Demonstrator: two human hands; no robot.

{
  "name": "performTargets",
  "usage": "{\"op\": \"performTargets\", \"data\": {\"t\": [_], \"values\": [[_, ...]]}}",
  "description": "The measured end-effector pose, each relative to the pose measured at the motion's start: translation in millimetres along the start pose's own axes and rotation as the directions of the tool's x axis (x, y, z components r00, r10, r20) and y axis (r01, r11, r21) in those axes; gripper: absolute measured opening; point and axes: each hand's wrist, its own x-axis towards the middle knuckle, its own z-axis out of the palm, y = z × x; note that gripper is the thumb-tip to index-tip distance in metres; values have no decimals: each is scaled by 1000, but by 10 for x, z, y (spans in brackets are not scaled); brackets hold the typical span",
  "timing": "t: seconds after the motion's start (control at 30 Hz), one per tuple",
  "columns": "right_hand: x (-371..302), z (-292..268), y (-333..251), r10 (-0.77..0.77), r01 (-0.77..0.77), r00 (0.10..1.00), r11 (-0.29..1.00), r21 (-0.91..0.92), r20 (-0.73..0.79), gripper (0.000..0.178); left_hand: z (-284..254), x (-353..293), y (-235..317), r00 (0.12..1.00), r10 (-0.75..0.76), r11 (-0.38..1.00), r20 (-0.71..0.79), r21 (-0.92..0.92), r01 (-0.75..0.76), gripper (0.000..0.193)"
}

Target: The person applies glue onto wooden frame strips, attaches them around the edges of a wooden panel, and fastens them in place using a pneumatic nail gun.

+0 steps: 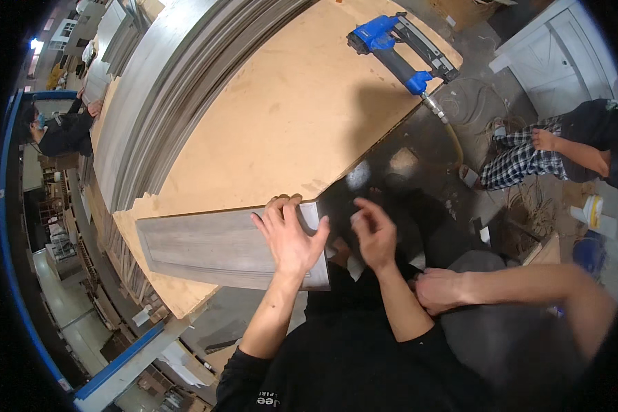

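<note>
Watching through the head view from my end, I had a grey panel [206,240] lying along the near edge of the tan table [281,117], its right end seeming to stick out past the near right corner. The left hand [290,237] was spread wide on that end, fingertips hooked over the panel's far side, thumb splayed; I couldn't tell how hard it pressed. The right hand [375,237] hung in the air just off that end, half curled, nothing visible in it. Imo, steadying it well meant keeping most of the panel on the table so it couldn't tip. Another person's hand [441,290] right by the right forearm [398,292] needed watching, and the blue nail gun [393,63] sat at the far right corner.
</note>
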Motion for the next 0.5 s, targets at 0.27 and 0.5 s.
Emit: {"op": "performTargets", "data": {"t": [0.27, 0.5], "values": [[1162, -350, -870, -493, 424, 844, 853, -304, -209, 20, 100, -30, -22, 999, -39, 998, -28, 50, 40, 55], [2427, -253, -1311, -692, 559, 713, 466, -686, 112, 37, 121, 10, -1, 999, -38, 999, -27, 5, 38, 54]]}}
